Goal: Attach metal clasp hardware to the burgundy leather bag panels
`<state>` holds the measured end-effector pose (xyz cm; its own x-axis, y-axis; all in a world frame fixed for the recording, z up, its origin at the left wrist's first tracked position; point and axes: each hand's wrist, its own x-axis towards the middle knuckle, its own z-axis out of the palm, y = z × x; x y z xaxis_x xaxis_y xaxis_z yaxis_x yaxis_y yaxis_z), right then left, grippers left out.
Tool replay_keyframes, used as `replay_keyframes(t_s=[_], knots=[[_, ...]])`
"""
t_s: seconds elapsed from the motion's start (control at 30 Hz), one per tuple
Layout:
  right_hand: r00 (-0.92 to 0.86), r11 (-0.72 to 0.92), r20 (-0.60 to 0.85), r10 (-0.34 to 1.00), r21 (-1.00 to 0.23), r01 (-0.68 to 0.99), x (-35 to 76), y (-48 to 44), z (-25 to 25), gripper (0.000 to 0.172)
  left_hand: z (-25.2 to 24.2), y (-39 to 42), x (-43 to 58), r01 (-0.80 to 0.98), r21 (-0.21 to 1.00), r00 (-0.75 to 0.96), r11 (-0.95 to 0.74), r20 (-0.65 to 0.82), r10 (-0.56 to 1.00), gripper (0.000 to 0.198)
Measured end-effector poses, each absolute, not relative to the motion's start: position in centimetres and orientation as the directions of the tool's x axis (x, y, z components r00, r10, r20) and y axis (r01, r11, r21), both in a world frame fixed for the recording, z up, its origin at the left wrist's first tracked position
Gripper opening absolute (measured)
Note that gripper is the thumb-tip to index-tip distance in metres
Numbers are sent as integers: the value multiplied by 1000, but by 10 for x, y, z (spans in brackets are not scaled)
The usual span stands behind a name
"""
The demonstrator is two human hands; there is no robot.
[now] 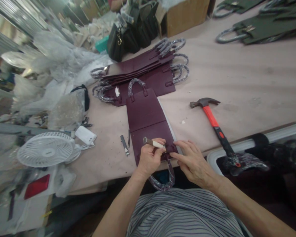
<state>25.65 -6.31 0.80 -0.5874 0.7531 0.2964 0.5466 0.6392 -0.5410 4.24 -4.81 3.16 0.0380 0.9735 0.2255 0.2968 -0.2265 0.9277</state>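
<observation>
Near to far, from the wearer's striped shirt (182,214) outward. The left hand (150,158) is closed, gripping a short tool with a white-wrapped grip and metal tip (153,143), its tip pointing away to the hand's left. The right hand (192,161) is open, its fingers (181,148) spread and resting on a burgundy leather bag panel (148,131) just beside the left hand. The panel lies flat on a pale work table (241,85), directly under and beyond both hands. Its plastic-wrapped handle (162,179) hangs over the table edge, nearest the wearer, below the hands.

Left of the left hand lie small metal tools (124,145), then a white phone (86,135) and a white desk fan (45,149). Right of the right hand lies a claw hammer with a red handle (210,117). Beyond the hands is a stack of burgundy panels with wrapped handles (138,70); farther on stand black bags (130,36) and a cardboard box (185,16), and dark green panels (268,28) lie far right.
</observation>
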Motion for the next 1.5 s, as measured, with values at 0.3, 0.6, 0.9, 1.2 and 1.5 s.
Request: replay_keyframes(t_s=[0.3, 0.6, 0.9, 1.2, 1.5], knots=[[-565, 557, 230, 792, -650, 517, 256, -63, 6, 49, 32, -48, 43, 315, 915, 41, -251, 251, 967, 10], [-559, 566, 236, 795, -617, 546, 256, -62, 2, 49, 29, -53, 50, 383, 865, 46, -325, 333, 942, 7], [-559, 602, 257, 788, -507, 617, 259, -75, -11, 59, 29, -57, 56, 444, 810, 72, -383, 394, 916, 10], [-632, 644, 249, 734, -550, 532, 273, -65, -9, 63, 27, -57, 56, 462, 818, 47, -343, 364, 930, 8], [-599, 614, 249, 761, -573, 543, 266, -65, 4, 63, 24, -60, 55, 453, 805, 74, -383, 394, 916, 9]])
